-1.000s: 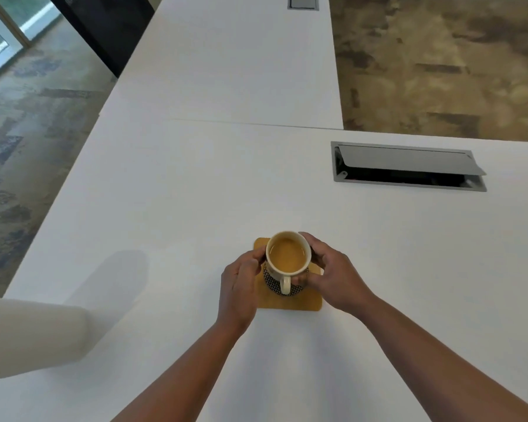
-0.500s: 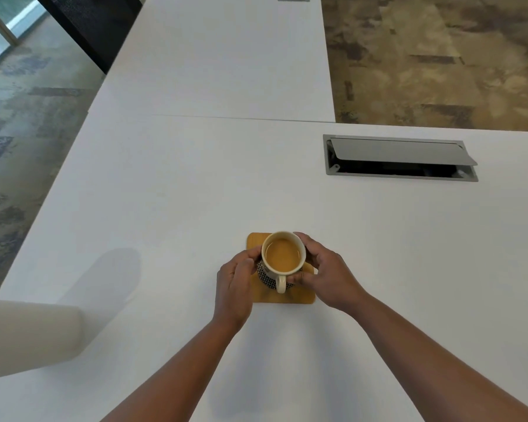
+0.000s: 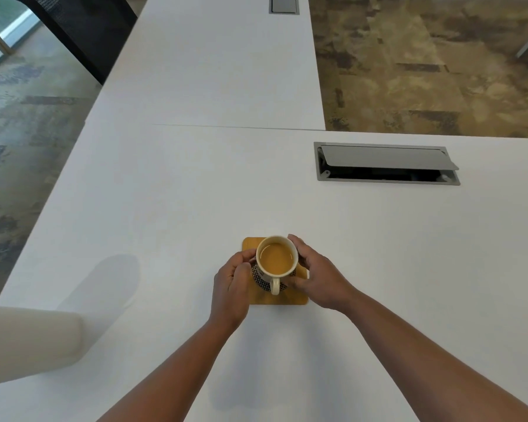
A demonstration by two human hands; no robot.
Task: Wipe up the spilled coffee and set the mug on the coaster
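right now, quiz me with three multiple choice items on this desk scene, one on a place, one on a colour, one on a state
1. Where does the mug stand?
A. on the coaster
B. on the bare table beside the coaster
C. inside the cable box

2. What colour is the coaster?
A. blue
B. mustard yellow
C. black

3. How is the lid of the cable box set in the table?
A. taken off and lying on the floor
B. shut flat
C. propped partly open

Answers:
1. A, the mug's base sits over the coaster, with the left hand and right hand cupping its sides.
2. B, its yellow corners show around the mug.
3. C, the grey lid tilts up and a dark gap shows beneath it.
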